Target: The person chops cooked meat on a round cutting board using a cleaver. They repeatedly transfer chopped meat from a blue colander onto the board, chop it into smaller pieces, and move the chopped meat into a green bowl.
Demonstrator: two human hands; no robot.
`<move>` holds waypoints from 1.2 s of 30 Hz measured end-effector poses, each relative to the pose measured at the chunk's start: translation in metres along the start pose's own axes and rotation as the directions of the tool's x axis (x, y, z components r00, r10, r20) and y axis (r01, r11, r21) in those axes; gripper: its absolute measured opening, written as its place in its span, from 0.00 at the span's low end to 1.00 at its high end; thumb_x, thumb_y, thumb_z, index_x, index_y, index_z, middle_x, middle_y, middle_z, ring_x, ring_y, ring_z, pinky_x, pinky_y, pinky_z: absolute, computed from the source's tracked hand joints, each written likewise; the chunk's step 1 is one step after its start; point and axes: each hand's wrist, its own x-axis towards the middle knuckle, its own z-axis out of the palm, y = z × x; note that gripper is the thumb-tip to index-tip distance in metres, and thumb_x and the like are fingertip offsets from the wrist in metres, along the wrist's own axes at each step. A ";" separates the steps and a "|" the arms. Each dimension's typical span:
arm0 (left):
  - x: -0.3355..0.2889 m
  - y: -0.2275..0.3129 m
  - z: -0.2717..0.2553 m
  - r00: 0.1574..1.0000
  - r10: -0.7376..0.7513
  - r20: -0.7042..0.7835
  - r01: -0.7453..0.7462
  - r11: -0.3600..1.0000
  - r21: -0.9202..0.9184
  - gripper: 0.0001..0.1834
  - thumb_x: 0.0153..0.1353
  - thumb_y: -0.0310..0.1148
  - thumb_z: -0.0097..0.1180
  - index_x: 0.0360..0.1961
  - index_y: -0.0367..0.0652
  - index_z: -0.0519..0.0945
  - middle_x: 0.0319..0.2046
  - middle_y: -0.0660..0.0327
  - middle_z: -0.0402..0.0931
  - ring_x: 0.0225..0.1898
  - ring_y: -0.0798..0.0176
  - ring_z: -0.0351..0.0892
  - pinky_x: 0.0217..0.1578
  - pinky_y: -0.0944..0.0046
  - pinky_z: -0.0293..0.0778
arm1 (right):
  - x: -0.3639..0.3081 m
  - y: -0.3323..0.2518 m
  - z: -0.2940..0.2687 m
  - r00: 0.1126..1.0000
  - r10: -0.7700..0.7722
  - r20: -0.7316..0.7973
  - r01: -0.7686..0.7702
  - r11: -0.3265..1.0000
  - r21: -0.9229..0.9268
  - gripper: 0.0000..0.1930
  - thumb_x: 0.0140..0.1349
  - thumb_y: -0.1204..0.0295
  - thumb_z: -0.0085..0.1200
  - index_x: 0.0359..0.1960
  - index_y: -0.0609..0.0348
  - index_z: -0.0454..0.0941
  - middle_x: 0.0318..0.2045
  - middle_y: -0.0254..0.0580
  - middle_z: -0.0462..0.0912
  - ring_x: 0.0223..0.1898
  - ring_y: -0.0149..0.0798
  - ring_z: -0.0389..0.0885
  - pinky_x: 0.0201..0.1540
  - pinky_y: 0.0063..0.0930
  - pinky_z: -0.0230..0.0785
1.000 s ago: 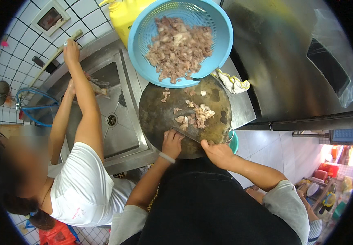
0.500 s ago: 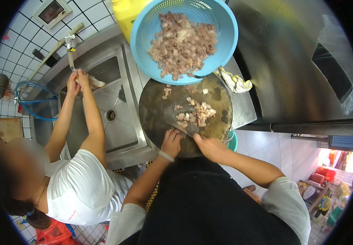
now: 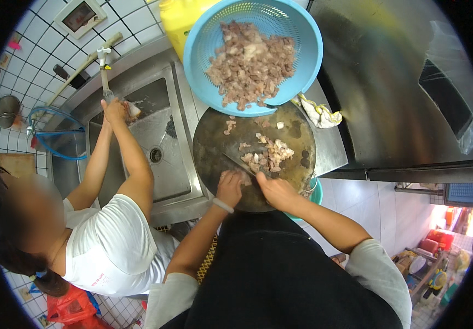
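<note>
My right hand (image 3: pixel 276 193) is closed round the handle of a knife (image 3: pixel 239 163), whose blade points away to the left over a round, dark chopping board (image 3: pixel 209 137). Close beside the blade, near the board's front edge, the curled fingers of my left hand (image 3: pixel 230 188) press on a pale piece of meat (image 3: pixel 244 178), partly hidden by them. Just beyond the knife lies a small heap of chopped meat (image 3: pixel 272 154). A few loose bits are scattered farther back. Over the board's far edge sits a light blue colander (image 3: pixel 198 82) holding a pile of meat pieces (image 3: pixel 253 63).
At left, a co-worker's hands (image 3: pixel 113 111) hold something pale under the tap (image 3: pixel 104 55) in a steel sink (image 3: pixel 179 109). A yellow jug (image 3: pixel 176 22) stands behind. A cloth (image 3: pixel 319 113) lies right of the board; a green bucket (image 3: pixel 316 194) is below it.
The knife has swung away from my left fingers, showing more of its blade. My left hand has drawn slightly nearer to me. The whole view has shifted a little.
</note>
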 end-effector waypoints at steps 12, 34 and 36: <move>0.007 0.011 -0.019 0.983 0.182 0.012 -0.181 0.982 -0.058 0.08 0.49 0.21 0.60 0.32 0.39 0.77 0.36 0.55 0.74 0.40 0.49 0.73 0.43 0.55 0.71 | -0.031 0.015 -0.043 0.999 0.039 -0.037 -0.037 0.999 0.038 0.16 0.52 0.81 0.47 0.41 0.63 0.57 0.21 0.60 0.78 0.27 0.62 0.79 0.28 0.51 0.71; 0.040 0.025 -0.041 0.944 0.267 0.195 -0.291 0.951 0.105 0.18 0.43 0.23 0.54 0.39 0.45 0.79 0.41 0.56 0.74 0.43 0.47 0.73 0.45 0.54 0.70 | -0.020 0.018 -0.068 0.972 0.025 -0.232 0.010 0.989 0.148 0.15 0.59 0.76 0.49 0.42 0.63 0.55 0.18 0.63 0.75 0.27 0.66 0.76 0.28 0.55 0.67; 0.044 0.011 -0.032 0.900 0.293 0.322 -0.331 0.941 0.067 0.20 0.44 0.26 0.55 0.42 0.48 0.80 0.42 0.57 0.74 0.43 0.50 0.73 0.44 0.57 0.70 | -0.030 0.028 -0.067 0.962 0.014 -0.274 0.029 0.988 0.153 0.15 0.60 0.76 0.48 0.42 0.63 0.54 0.19 0.63 0.75 0.27 0.66 0.75 0.28 0.56 0.65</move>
